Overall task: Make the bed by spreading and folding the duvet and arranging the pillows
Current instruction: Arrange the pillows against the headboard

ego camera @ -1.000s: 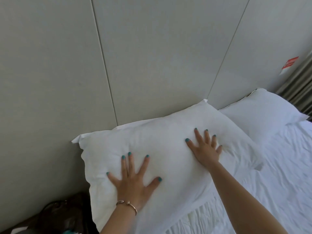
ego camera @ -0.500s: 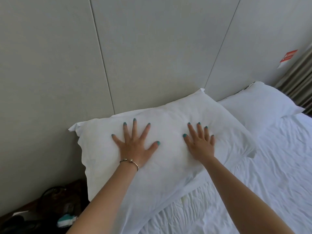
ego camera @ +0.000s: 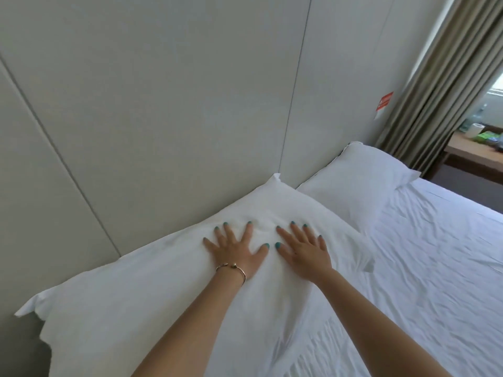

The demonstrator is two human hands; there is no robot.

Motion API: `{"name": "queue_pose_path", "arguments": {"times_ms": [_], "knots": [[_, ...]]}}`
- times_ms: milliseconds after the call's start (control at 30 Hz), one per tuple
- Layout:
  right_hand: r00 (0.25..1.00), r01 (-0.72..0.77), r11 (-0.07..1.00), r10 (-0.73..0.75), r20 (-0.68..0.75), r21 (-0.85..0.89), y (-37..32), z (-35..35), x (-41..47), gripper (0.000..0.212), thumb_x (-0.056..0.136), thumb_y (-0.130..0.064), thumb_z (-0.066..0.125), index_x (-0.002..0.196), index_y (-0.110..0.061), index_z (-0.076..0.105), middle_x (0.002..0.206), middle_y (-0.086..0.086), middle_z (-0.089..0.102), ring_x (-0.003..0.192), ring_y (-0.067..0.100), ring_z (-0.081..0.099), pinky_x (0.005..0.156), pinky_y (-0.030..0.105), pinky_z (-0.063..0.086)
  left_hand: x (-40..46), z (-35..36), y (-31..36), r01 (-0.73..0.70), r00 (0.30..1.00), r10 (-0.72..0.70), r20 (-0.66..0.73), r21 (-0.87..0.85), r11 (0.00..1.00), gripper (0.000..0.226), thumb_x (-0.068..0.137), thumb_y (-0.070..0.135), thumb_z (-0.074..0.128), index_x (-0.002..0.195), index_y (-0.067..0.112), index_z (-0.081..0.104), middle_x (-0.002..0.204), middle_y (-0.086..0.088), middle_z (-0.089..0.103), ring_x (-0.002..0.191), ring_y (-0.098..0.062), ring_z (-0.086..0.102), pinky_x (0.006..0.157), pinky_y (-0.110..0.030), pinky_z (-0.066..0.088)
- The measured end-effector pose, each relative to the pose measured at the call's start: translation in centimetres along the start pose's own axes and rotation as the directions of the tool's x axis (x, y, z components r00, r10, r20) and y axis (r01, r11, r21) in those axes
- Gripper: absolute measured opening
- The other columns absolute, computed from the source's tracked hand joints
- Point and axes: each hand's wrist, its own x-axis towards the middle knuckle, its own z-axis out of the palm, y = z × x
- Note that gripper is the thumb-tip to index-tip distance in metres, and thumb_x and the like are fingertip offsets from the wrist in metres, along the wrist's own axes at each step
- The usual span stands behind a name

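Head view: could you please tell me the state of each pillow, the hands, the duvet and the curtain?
near pillow: lying against the wall panel, dented under both hands
far pillow: lying flat at the wall, untouched
left hand: flat, fingers spread, pressing the near pillow
right hand: flat, fingers spread, pressing the near pillow
duvet: spread over the bed, wrinkled
curtain: drawn partly aside, gap at the right

Ahead: the wall rises directly behind the near pillow, blocking reach past it.
Right: the far pillow lies just beside the near one, their corners touching.
Near right: the duvet lies flat and open.
Far right: the curtain and desk stand beyond the bed.
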Motion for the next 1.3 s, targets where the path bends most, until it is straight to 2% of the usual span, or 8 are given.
{"name": "queue_pose_path", "arguments": {"times_ms": [300, 400, 467, 600, 733, 1000, 1167, 1300], "knots": [[0.983, -0.172, 0.974, 0.180, -0.047, 0.146, 8.8, -1.2, 9.9, 0.048, 0.099, -0.056, 0.018, 0.146, -0.057, 0.010, 0.161, -0.016, 0.007, 0.149, 0.014, 0.005, 0.120, 0.041, 0.005, 15.6, 1.5, 13.2, -0.342, 0.939, 0.345, -0.014, 0.090, 0.935, 0.062, 0.091, 0.067, 0.016, 0.149, 0.047, 0.007, 0.161, 0.002, 0.001, 0.147, -0.025, -0.005, 0.110, -0.062, -0.006], [0.952, -0.280, 0.923, 0.303, -0.048, 0.265, 13.1, -1.2, 14.1, 0.051, 0.098, -0.057, 0.024, 0.148, -0.049, 0.020, 0.158, -0.011, 0.024, 0.144, 0.018, 0.025, 0.116, 0.040, 0.021, 20.9, 2.1, 17.6, -0.393, 0.920, 0.392, 0.024, 0.097, 0.915, 0.058, 0.091, 0.063, 0.018, 0.145, 0.044, 0.027, 0.158, 0.005, 0.019, 0.144, -0.019, 0.014, 0.112, -0.058, 0.002], [0.922, -0.355, 0.872, 0.386, -0.027, 0.336, 15.9, -0.4, 17.0, 0.056, 0.096, -0.059, 0.028, 0.149, -0.049, 0.014, 0.160, -0.008, 0.018, 0.144, 0.021, 0.026, 0.113, 0.043, 0.026, 23.7, 2.9, 20.2, -0.417, 0.909, 0.416, 0.024, 0.067, 0.907, 0.057, 0.092, 0.059, 0.026, 0.145, 0.040, 0.031, 0.159, 0.003, 0.014, 0.139, -0.021, 0.027, 0.112, -0.051, 0.013], [0.894, -0.378, 0.820, 0.443, -0.060, 0.429, 20.4, 2.2, 22.0, 0.068, 0.093, -0.049, 0.039, 0.148, -0.052, 0.000, 0.162, -0.003, 0.007, 0.139, 0.025, 0.035, 0.104, 0.046, 0.036, 27.5, 5.4, 23.8, -0.520, 0.854, 0.511, -0.099, -0.100, 0.849, 0.061, 0.094, 0.040, 0.044, 0.149, 0.037, 0.018, 0.160, 0.008, -0.009, 0.130, -0.021, 0.038, 0.093, -0.037, 0.042], [0.851, -0.479, 0.807, 0.524, -0.042, 0.346, 24.8, 4.8, 26.3, 0.078, 0.093, -0.041, 0.048, 0.150, -0.047, -0.005, 0.161, 0.000, 0.009, 0.139, 0.028, 0.031, 0.096, 0.043, 0.041, 30.1, 8.4, 25.1, -0.538, 0.843, 0.522, -0.133, -0.179, 0.824, 0.068, 0.094, 0.039, 0.046, 0.151, 0.039, 0.008, 0.159, 0.012, -0.009, 0.131, -0.017, 0.039, 0.090, -0.035, 0.048], [0.558, -0.759, 0.523, 0.830, -0.027, 0.387, 34.5, 9.4, 34.6, 0.124, 0.059, -0.073, 0.072, 0.134, -0.062, -0.027, 0.158, 0.013, -0.014, 0.145, 0.040, 0.004, 0.111, 0.064, 0.016, 31.5, 14.1, 24.4, -0.596, 0.801, 0.555, -0.225, -0.212, 0.774, 0.082, 0.089, 0.060, 0.039, 0.132, 0.057, -0.031, 0.150, 0.028, -0.025, 0.116, 0.001, 0.048, 0.074, -0.020, 0.045], [0.537, -0.727, 0.556, 0.826, -0.171, 0.403, 38.4, 13.2, 37.5, 0.122, 0.053, -0.076, 0.071, 0.134, -0.064, -0.020, 0.149, 0.020, 0.015, 0.132, 0.044, 0.028, 0.106, 0.060, 0.027, 33.0, 16.9, 24.4, -0.605, 0.793, 0.565, -0.228, -0.185, 0.775, 0.086, 0.085, 0.068, 0.039, 0.129, 0.060, -0.034, 0.151, 0.027, -0.026, 0.120, -0.001, 0.047, 0.075, -0.023, 0.042], [0.601, -0.637, 0.630, 0.767, -0.227, 0.444, 40.0, 13.4, 37.6, 0.115, 0.054, -0.069, 0.076, 0.136, -0.064, -0.005, 0.127, 0.011, 0.034, 0.108, 0.038, 0.048, 0.087, 0.046, 0.041, 33.5, 18.3, 24.3, -0.608, 0.789, 0.554, -0.266, -0.199, 0.769, 0.087, 0.083, 0.069, 0.041, 0.133, 0.059, -0.029, 0.152, 0.027, -0.022, 0.118, -0.003, 0.049, 0.069, -0.024, 0.039]]}}
